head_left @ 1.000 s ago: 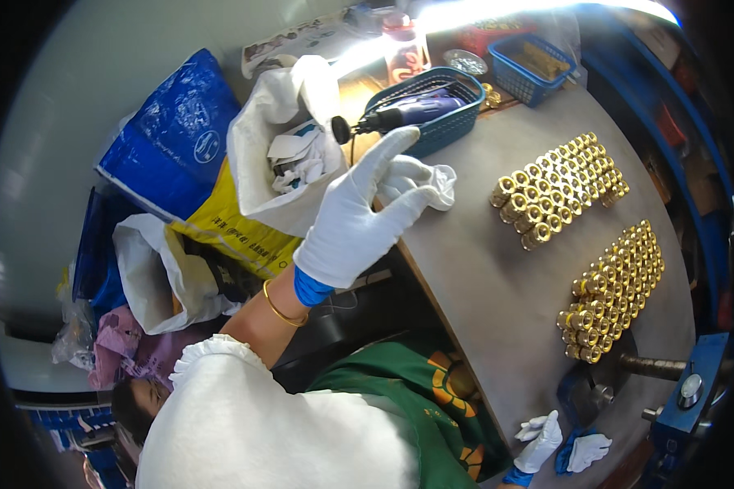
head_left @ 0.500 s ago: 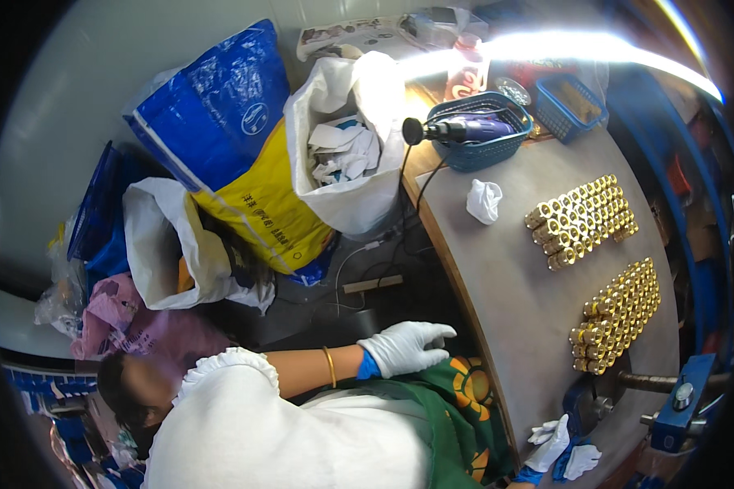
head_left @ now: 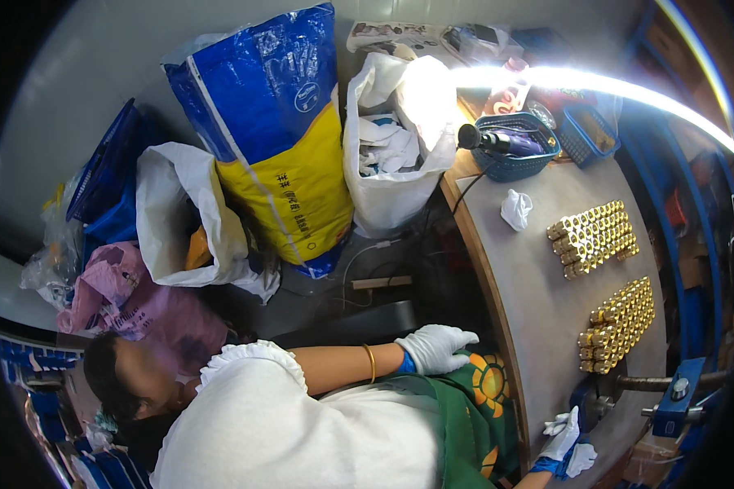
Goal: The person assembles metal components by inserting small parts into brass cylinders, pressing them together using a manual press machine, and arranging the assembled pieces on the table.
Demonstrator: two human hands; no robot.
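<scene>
Neither of my hands shows. A seated co-worker in a white top leans towards a worktable point(head_left: 510, 269). One white-gloved hand point(head_left: 438, 349) of the co-worker, below a gold bangle, rests over a green flowered cloth with its fingers stretched out. The other gloved hand point(head_left: 561, 433) is at the table's near end, beside a dark machine part point(head_left: 589, 405). A second white glove shape point(head_left: 581, 459) with a blue cuff lies close against it; whether it is worn cannot be made out. Brass-coloured fittings stand in two tight blocks, one farther point(head_left: 594, 238) and one nearer point(head_left: 616, 324).
A blue basket point(head_left: 518, 169) holding a purple-and-black tool stands at the table's far end, beside a smaller blue basket point(head_left: 587, 134). A crumpled white piece point(head_left: 515, 209) lies nearby. Several sacks, including a blue-yellow one point(head_left: 273, 122), stand left. A blue clamp point(head_left: 678, 395) sits at right.
The view has swung, so the sacks, table and co-worker appear farther right. The co-worker's hand by the machine part has changed its finger pose slightly; the other hand stays over the green cloth.
</scene>
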